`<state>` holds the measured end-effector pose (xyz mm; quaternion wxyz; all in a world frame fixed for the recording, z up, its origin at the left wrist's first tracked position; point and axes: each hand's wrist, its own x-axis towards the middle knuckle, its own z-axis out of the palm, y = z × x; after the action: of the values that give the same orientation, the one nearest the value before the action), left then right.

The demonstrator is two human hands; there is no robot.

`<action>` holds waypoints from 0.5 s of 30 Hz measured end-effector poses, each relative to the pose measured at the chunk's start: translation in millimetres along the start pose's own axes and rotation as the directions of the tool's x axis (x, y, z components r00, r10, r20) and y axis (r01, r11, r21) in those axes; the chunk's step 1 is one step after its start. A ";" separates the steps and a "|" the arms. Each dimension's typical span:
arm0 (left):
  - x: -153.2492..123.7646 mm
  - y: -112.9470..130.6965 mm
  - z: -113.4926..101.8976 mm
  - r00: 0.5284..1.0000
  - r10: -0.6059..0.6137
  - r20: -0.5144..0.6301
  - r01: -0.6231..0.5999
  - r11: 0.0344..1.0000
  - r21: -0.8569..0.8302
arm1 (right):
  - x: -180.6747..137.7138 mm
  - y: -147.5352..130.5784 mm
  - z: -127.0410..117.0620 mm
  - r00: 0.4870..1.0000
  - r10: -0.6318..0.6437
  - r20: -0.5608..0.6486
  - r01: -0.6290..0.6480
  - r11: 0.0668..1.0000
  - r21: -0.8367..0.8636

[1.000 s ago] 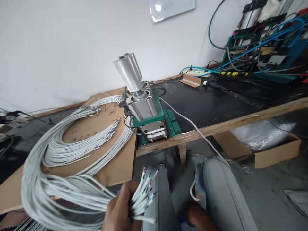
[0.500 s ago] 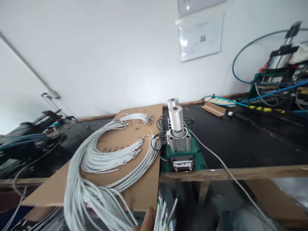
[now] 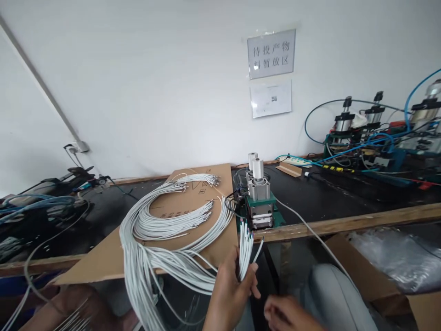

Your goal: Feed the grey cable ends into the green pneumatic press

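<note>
My left hand [image 3: 231,290] is closed around a bundle of grey-white cables [image 3: 245,250], their coloured stripped ends pointing up just in front of the bench edge. The cables loop back to the left over a sheet of cardboard [image 3: 103,262]. My right hand [image 3: 287,313] sits low beside the left one, fingers curled, with nothing visible in it. A small green pneumatic press [image 3: 259,202] with a silver cylinder stands on the bench right behind the cable ends.
More cable bundles [image 3: 172,220] lie curved on the cardboard. The black-topped bench [image 3: 344,202] has a wooden front edge. Further pneumatic machines with blue hoses [image 3: 372,138] stand at the right. An open carton [image 3: 386,257] sits under the bench. Signs hang on the wall.
The view has pulled back and levelled. My left hand has lifted the cable ends up toward the press, and my right hand has come into view beside it.
</note>
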<state>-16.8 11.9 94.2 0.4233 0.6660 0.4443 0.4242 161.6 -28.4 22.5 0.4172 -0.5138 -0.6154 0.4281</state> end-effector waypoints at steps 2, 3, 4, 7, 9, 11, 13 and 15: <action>1.7 -3.9 1.0 1.000 0.013 -0.017 -0.013 1.000 0.015 | 18.7 -16.9 -16.3 0.996 -0.075 0.051 0.066 0.984 0.166; 2.4 -5.3 1.5 0.999 0.023 -0.027 -0.022 0.999 0.029 | 25.7 -26.9 -21.5 0.996 -0.081 0.023 0.071 0.955 0.288; 2.9 -6.0 1.9 0.999 0.033 -0.032 -0.032 0.999 0.043 | 31.6 -36.7 -23.9 0.995 -0.077 -0.058 0.093 0.925 0.369; 3.8 -5.1 4.1 0.998 0.029 -0.057 -0.025 0.997 0.074 | 46.2 -57.2 -15.7 0.975 -0.057 -0.216 0.156 0.866 0.474; 4.4 -4.3 6.8 0.995 -0.011 -0.097 0.021 0.994 0.109 | 54.9 -60.5 -4.4 0.973 -0.030 -0.228 0.149 0.836 0.528; 5.1 -5.7 9.9 0.991 -0.032 -0.133 0.056 0.982 0.179 | 62.1 -57.9 4.5 0.972 0.020 -0.233 0.125 0.797 0.591; 5.4 -9.4 12.5 0.990 -0.016 -0.143 0.054 0.964 0.261 | 67.2 -53.0 8.5 0.968 0.086 -0.237 0.093 0.752 0.653; 5.0 -13.6 14.1 0.990 0.009 -0.143 0.036 0.949 0.312 | 70.1 -48.8 8.6 0.963 0.135 -0.232 0.071 0.707 0.704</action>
<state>-5.5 17.4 78.3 0.2821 0.6898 0.5398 0.3915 131.2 35.0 71.9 0.6530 -0.3784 -0.3336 0.5649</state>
